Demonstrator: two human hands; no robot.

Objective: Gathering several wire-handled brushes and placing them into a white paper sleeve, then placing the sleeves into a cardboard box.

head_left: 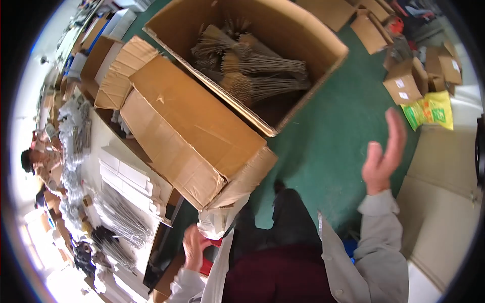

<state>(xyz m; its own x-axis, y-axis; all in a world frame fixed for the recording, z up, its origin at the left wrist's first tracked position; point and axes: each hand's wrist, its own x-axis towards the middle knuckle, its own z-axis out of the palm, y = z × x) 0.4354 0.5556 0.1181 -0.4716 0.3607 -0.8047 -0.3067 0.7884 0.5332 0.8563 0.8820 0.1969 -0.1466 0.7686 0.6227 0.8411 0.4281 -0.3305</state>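
My right hand (pixel 385 155) is raised over the green floor at the right, fingers and thumb apart, holding nothing. At the lower left, my left hand (pixel 193 246) has its fingers pointing up and its thumb apart, beside a crumpled whitish end (pixel 212 224) at the near corner of a brown cardboard box (pixel 177 116). A red thing (pixel 206 266), partly hidden, shows by that hand. The box lies tilted against a large open carton (pixel 323 60). Inside the carton are several bundles of thin metal wires or rods (pixel 268 65).
On the left a white worktable (pixel 106 139) bears white box pieces (pixel 126 174) and loose thin rods (pixel 121 214). Another person (pixel 43 159) is beyond it. Small cartons (pixel 404 83) and a yellow-green bag (pixel 429 110) lie at the right, near a pale cabinet (pixel 439 177).
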